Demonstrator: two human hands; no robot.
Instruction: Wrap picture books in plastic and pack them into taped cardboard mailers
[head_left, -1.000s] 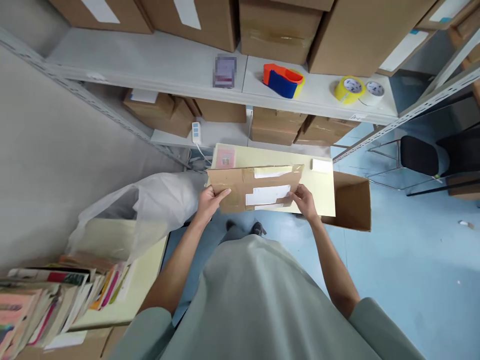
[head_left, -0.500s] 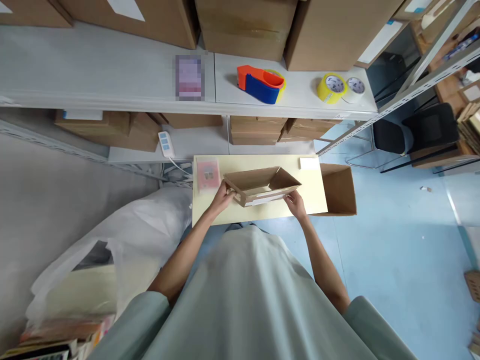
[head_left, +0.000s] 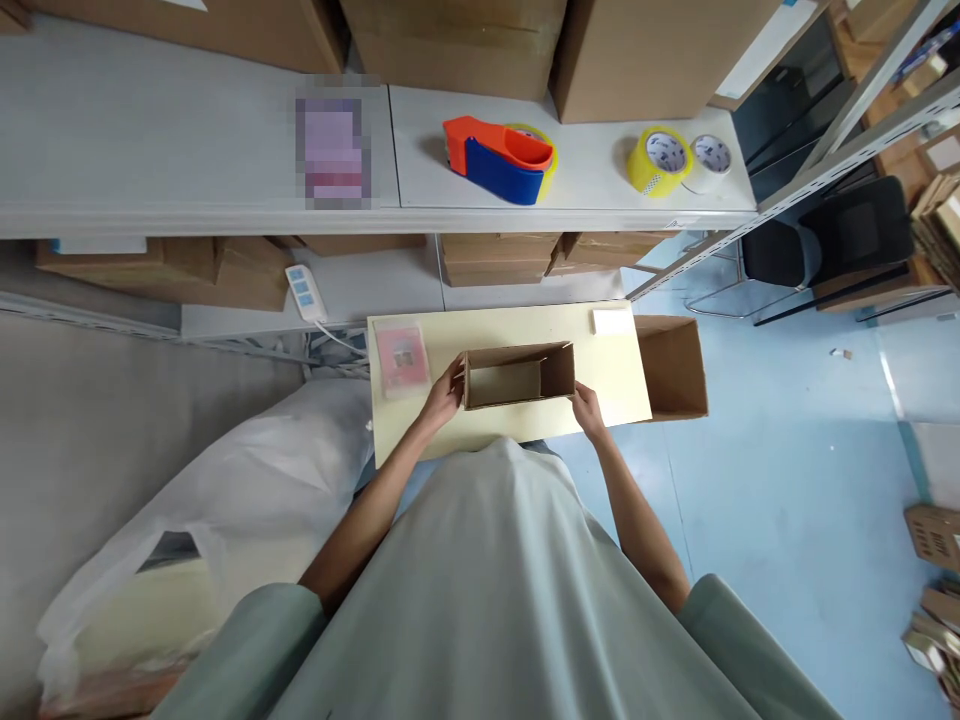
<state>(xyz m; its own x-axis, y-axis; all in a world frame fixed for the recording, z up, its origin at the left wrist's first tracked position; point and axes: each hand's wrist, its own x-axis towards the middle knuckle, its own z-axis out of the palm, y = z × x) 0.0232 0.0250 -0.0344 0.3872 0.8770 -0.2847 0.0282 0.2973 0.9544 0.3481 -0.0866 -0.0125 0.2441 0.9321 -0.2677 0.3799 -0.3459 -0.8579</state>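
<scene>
A small brown cardboard box point(head_left: 519, 391), its open side facing up toward me, is held between my two hands over the pale yellow tabletop point(head_left: 480, 435). My left hand point(head_left: 444, 393) grips the left end, fingers along its outer side. At the right end my right hand point(head_left: 587, 408) holds the near corner. Inside, the walls and a pale bottom show; I cannot tell whether the box rests on the table. Left of the box lies a pink item in a clear sleeve point(head_left: 403, 360). A white card or small box point(head_left: 613, 321) lies at the table's far right.
On the grey shelf point(head_left: 225, 150) ahead are an orange and blue tape dispenser point(head_left: 501, 162) and yellow tape rolls point(head_left: 660, 162). A larger open carton point(head_left: 671, 370) stands right of the table. A power strip point(head_left: 306, 293) and a white plastic bag point(head_left: 255, 470) are at left.
The cardboard box has turned and tipped so that its opening faces me more squarely. Both hands have stayed on its ends. My view has shifted slightly.
</scene>
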